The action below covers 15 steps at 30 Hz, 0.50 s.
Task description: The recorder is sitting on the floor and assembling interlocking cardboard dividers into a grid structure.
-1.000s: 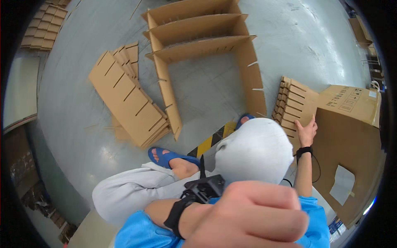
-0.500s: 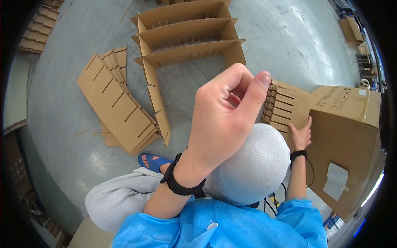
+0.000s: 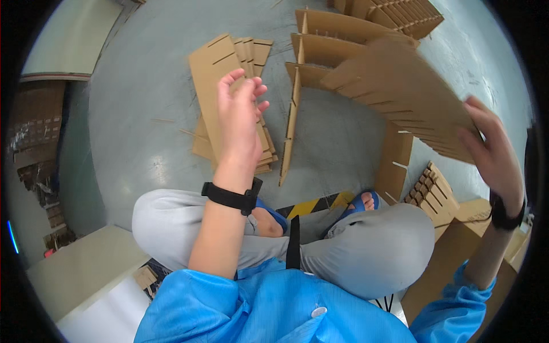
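Note:
My right hand [image 3: 493,146] grips one end of a slotted cardboard divider [image 3: 394,86], which is raised and tilted, its slots along the lower edge. The divider hangs over a partly assembled cardboard partition frame [image 3: 293,128] on the floor and hides part of its cross panels. My left hand [image 3: 239,117] is empty, its fingers loosely curled and apart. It is above a fanned stack of slotted cardboard panels [image 3: 206,71] to the left of the frame, covering some of them.
Another stack of slotted dividers [image 3: 432,194] lies at right beside a large cardboard box [image 3: 440,268]. Assembled partitions [image 3: 406,17] stand at the far right. Loose cardboard strips [image 3: 191,135] are on the floor at left. Yellow-black tape [image 3: 320,204] runs near my feet.
My right hand has lifted a divider from the right stack and swung it up over the frame. My left hand has moved left, its fingers spreading. The view has turned left.

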Each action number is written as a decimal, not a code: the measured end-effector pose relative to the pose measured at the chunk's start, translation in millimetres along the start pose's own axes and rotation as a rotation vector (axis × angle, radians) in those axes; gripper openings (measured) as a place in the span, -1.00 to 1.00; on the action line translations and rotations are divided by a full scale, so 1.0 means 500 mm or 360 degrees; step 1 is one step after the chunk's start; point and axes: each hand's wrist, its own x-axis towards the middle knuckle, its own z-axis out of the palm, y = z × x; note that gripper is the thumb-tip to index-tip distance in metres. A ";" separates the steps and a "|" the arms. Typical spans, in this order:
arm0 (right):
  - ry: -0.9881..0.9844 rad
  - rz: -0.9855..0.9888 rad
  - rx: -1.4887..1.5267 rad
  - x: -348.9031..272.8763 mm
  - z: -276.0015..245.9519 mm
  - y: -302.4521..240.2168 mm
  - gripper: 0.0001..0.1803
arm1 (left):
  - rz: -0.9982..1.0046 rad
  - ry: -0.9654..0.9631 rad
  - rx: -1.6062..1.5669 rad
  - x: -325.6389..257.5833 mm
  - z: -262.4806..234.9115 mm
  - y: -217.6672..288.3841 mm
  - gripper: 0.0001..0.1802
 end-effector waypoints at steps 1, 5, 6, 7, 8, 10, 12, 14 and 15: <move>-0.0287 -0.0010 -0.0053 0.065 -0.013 -0.054 -0.76 | 0.0042 -0.0041 0.0186 0.005 -0.021 -0.009 -0.56; -0.0144 -0.0233 -0.0257 0.165 0.052 -0.068 -0.79 | 0.0115 -0.0508 0.0183 -0.008 0.022 -0.049 -0.47; -0.0276 -0.0204 -0.0349 0.184 0.059 -0.091 -0.80 | 0.0153 -0.0525 0.0127 -0.012 0.022 -0.053 -0.45; -0.0412 -0.0172 -0.0440 0.193 0.068 -0.100 -0.80 | 0.0186 -0.0542 0.0069 -0.011 0.022 -0.058 -0.43; -0.0422 -0.0151 -0.0444 0.195 0.080 -0.097 -0.80 | 0.0171 -0.0558 0.0059 -0.004 0.023 -0.065 -0.43; -0.0142 -0.0270 -0.0409 0.201 0.102 -0.093 -0.81 | 0.0190 -0.0657 0.0147 0.005 0.015 -0.070 -0.42; -0.0170 -0.0194 -0.0410 0.207 0.096 -0.091 -0.77 | 0.0153 -0.0658 0.0152 0.014 0.012 -0.081 -0.42; -0.0189 -0.0127 -0.0419 0.212 0.085 -0.091 -0.71 | 0.0127 -0.0653 0.0154 0.021 0.013 -0.087 -0.42; -0.0247 -0.0138 -0.0385 0.211 0.082 -0.092 -0.71 | 0.0087 -0.0602 0.0169 0.021 0.015 -0.088 -0.40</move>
